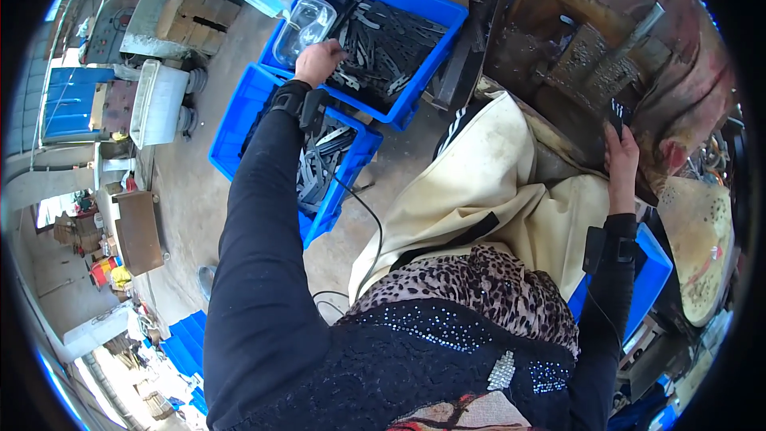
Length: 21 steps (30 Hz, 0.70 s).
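Observation:
My left hand point(317, 62) reaches over the near left edge of a blue bin point(435, 5) heaped with dark flat metal strips point(383, 44). Its fingers are drawn together at the strips; whatever is between them is hidden. Beside that hand, a clear plastic container point(309, 20) rests at the bin's left side. On the right, my right hand point(622, 156) is closed around a small bundle of dark metal strips point(618, 114) with pale edges, held upright by a grimy metal machine bed point(582, 64).
A second blue bin point(369, 144) with more strips stands nearer, partly behind my left arm. A cream apron point(495, 152) covers my lap. Reddish, stained cloth point(702, 72) hangs at the machine's right. Another blue bin point(650, 271) sits beside my right forearm.

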Each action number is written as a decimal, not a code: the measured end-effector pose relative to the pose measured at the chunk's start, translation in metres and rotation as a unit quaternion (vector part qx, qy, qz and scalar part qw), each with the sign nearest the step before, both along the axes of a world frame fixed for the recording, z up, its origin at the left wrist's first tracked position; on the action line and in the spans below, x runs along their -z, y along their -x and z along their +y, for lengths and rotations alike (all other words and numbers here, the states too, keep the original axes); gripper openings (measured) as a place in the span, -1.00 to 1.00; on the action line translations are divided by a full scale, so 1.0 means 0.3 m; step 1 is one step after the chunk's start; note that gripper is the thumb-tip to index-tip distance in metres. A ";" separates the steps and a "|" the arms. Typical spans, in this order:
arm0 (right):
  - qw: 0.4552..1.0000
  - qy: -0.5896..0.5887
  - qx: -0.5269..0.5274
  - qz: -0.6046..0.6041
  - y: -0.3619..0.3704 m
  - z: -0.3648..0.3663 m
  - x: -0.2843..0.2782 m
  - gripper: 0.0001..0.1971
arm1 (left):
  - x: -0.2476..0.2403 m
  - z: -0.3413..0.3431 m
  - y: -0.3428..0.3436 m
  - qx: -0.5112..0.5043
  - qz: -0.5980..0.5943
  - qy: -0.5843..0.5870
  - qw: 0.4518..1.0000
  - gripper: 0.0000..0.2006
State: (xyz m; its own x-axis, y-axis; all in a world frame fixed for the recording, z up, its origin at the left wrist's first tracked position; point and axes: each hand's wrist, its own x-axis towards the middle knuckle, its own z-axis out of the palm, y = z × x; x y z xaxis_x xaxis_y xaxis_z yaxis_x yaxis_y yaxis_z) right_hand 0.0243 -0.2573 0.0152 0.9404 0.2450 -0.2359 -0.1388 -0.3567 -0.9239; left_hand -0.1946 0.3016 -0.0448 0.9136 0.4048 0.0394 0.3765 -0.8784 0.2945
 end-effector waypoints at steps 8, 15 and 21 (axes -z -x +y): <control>1.000 -0.021 -0.008 -0.005 -0.022 -0.021 0.042 -0.89 | -0.213 -0.060 -0.018 -0.193 -0.306 0.495 0.790 -0.85; 0.999 -0.017 0.003 0.028 0.023 0.029 -0.078 -0.84 | -0.374 -0.387 -0.137 -0.075 -0.265 0.671 0.689 -0.87; 0.964 -0.251 -0.044 0.079 0.182 0.215 -0.315 -0.85 | -0.442 -0.845 -0.296 0.037 -0.204 0.758 0.619 -0.88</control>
